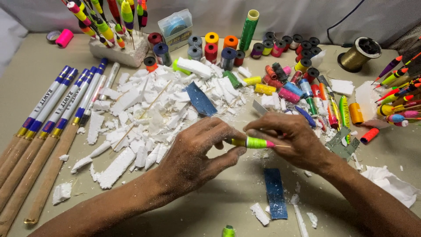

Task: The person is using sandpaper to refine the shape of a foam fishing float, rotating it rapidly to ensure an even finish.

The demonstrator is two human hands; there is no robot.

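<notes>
1. A blue sandpaper strip (275, 193) lies on the counter (219, 206), nearest the viewer.
2. Above it, the left hand (193, 156) and right hand (291, 140) meet, fingers of both pinched narrow around a neon yellow-green float (254, 142) held level between them.
3. Beyond lie white foam scraps (144, 114).
4. Farthest back stand thread spools (228, 48).
</notes>
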